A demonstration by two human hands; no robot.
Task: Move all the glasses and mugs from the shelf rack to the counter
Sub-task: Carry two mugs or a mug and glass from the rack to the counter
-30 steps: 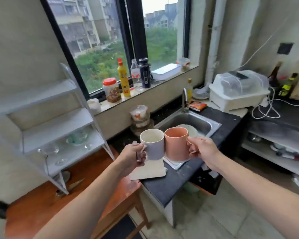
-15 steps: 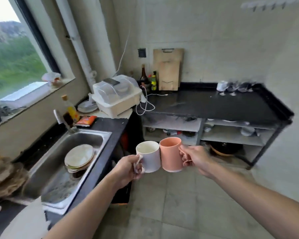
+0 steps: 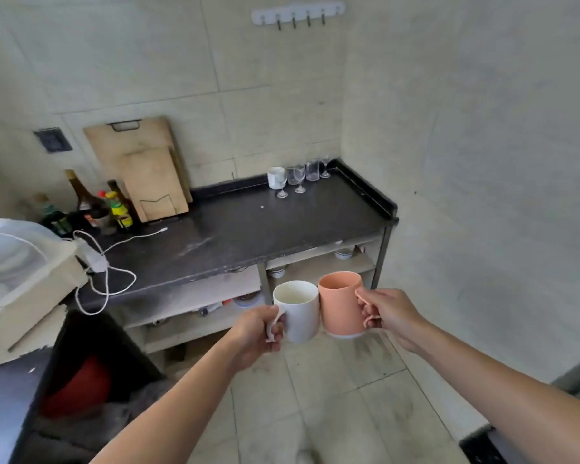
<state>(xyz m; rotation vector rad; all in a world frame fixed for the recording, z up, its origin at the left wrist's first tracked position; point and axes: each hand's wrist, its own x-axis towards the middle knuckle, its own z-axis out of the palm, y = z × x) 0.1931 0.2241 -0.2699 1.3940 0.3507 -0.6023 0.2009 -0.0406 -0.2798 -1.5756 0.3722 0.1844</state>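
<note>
hands are out in front, each one wrapped around a mug handle. left hand (image 3: 255,333) grips the handle of a plain white round mug (image 3: 298,311), fingers curled tight through the loop. right hand (image 3: 392,318) grips the handle of a peach pink round mug (image 3: 340,303) the same way. both mugs stand upright with their open tops up, and their sides touch each other in the middle, between the two hands. they hang in the air over the pale tiled floor (image 3: 332,396), not on anything.

past the hands, farther away, is a long black counter (image 3: 248,229). at its far corner, above the mugs, stand a small white cup (image 3: 276,177) and a few clear glasses (image 3: 302,175), close together in a bunch. far off to the left of the left hand, two light wooden cutting boards (image 3: 148,172) lean on the wall, with dark bottles (image 3: 91,205) just beside them. a white cord (image 3: 108,272) loops over the counter edge near there. high up on the wall is a white hook rail (image 3: 297,15).
</note>
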